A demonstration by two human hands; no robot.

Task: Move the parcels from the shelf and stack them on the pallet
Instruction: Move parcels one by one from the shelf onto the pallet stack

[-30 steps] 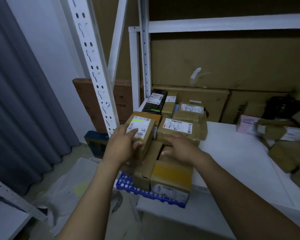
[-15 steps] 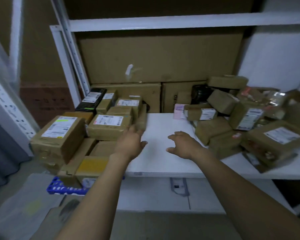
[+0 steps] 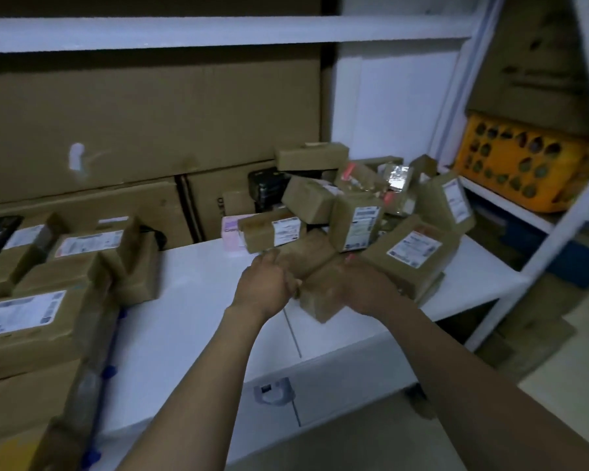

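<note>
A heap of brown taped parcels [image 3: 357, 212] lies on the white shelf [image 3: 198, 300] at the right. Both my hands are at the front of the heap. My left hand [image 3: 267, 287] grips the left end of a brown parcel [image 3: 308, 256]. My right hand [image 3: 364, 287] lies curled over a lower brown parcel [image 3: 317, 302] at the shelf's front edge. At the left, stacked labelled parcels [image 3: 24, 321] stand on a blue pallet [image 3: 109, 372], of which only slivers show.
Large flat cardboard boxes [image 3: 143, 124] line the back of the shelf. A white upright [image 3: 538, 246] frames the shelf's right end; beyond it an orange crate [image 3: 524, 168] sits on another shelf. A pink box [image 3: 230, 232] lies behind the heap.
The view has swung right, away from the pallet stack. Both hands left the stacked parcels, crossed the bare shelf and now hold parcels at the front of the heap.
</note>
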